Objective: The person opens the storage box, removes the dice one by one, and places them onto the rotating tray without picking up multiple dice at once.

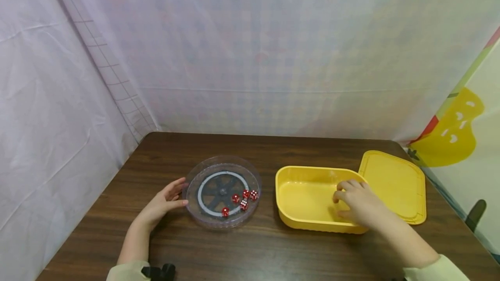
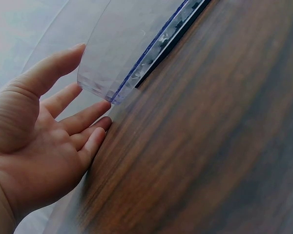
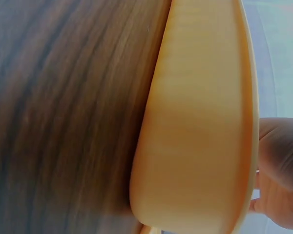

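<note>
A clear round dish [image 1: 191, 207] with a dark wheel pattern and white ring stands left of centre. Several red dice [image 1: 236, 198] with white dots lie in its right and lower part. My left hand [image 1: 163, 200] is at the dish's left side, thumb and fingers spread around the rim; in the left wrist view the fingertips reach its clear wall [image 2: 100, 63]. On the right, my right hand [image 1: 358, 200] dips over the yellow box [image 1: 304, 198], fingers bent loosely downward inside it. No object shows between those fingers. In the right wrist view the box wall hides most of the fingers.
A yellow lid [image 1: 394, 185] lies flat right of the box, partly behind it. The dark wooden table [image 1: 218, 255] meets pale cloth hangings [image 1: 250, 55] at its back and left. A yellow printed shape [image 1: 453, 133] decorates the right-hand wall.
</note>
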Demonstrator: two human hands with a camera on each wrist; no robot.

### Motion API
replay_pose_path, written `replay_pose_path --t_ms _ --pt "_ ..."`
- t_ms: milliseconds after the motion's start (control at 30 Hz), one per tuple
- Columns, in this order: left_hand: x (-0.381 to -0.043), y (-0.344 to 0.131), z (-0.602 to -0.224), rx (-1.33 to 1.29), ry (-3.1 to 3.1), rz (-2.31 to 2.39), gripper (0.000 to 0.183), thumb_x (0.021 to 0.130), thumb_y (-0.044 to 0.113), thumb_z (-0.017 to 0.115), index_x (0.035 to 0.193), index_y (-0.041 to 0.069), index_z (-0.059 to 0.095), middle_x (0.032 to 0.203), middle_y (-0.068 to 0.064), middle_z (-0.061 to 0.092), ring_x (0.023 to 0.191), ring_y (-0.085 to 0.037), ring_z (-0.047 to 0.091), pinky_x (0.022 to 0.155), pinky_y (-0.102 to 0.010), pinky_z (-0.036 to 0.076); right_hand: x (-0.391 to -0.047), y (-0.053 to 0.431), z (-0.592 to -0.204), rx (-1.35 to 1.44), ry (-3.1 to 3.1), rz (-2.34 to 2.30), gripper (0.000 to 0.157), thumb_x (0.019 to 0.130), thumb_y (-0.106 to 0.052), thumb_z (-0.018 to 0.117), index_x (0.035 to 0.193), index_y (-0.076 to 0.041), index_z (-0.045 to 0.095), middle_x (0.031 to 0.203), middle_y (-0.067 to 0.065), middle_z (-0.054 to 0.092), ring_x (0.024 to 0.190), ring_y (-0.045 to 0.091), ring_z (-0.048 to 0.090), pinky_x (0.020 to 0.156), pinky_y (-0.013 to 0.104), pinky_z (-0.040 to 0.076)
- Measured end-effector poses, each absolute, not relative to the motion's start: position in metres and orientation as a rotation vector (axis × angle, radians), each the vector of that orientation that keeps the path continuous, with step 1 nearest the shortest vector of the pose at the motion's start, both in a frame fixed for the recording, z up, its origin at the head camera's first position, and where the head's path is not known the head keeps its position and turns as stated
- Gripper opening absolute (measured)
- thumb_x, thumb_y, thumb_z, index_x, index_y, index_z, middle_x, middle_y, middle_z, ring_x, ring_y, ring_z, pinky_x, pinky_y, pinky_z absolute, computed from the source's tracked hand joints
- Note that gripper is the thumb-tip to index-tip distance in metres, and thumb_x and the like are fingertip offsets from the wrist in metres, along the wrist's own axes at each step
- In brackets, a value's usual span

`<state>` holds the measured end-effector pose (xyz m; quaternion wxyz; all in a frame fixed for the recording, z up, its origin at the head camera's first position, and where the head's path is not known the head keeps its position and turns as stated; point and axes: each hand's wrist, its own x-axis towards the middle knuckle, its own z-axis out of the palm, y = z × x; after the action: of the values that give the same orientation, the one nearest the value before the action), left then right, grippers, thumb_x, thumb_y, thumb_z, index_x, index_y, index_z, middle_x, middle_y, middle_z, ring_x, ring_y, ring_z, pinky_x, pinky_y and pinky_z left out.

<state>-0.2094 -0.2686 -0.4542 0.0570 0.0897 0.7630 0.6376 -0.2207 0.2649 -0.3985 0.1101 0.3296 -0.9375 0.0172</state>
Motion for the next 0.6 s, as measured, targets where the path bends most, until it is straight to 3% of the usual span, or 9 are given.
replay_pose_path --t_ms 433,600 --pt "-0.21 -0.269 -0.454 0.268 2.31 1.935 0.073 0.086 -0.001 0.067 0.147 -0.003 0.027 0.147 -0.029 0.031 0.139 -0.038 0.021 0.112 -0.053 0.011 -0.22 0.276 -0.387 0.971 -2.785 -0.071 0.028 0.063 -0.032 0.087 0.073 -0.024 0.061 0.091 0.0 0.053 0.089 0.028 0.049 0.068 0.048 0.039" --pt "-0.209 -0.269 -0.453 0.258 2.304 1.936 0.074 0.086 0.0 0.067 0.147 -0.003 0.026 0.147 -0.029 0.031 0.139 -0.037 0.02 0.113 -0.052 0.011 -0.22 0.279 -0.386 0.964 -2.806 -0.095 0.028 0.062 -0.025 0.086 0.068 -0.025 0.058 0.088 -0.001 0.051 0.086 0.025 0.047 0.067 0.046 0.036"
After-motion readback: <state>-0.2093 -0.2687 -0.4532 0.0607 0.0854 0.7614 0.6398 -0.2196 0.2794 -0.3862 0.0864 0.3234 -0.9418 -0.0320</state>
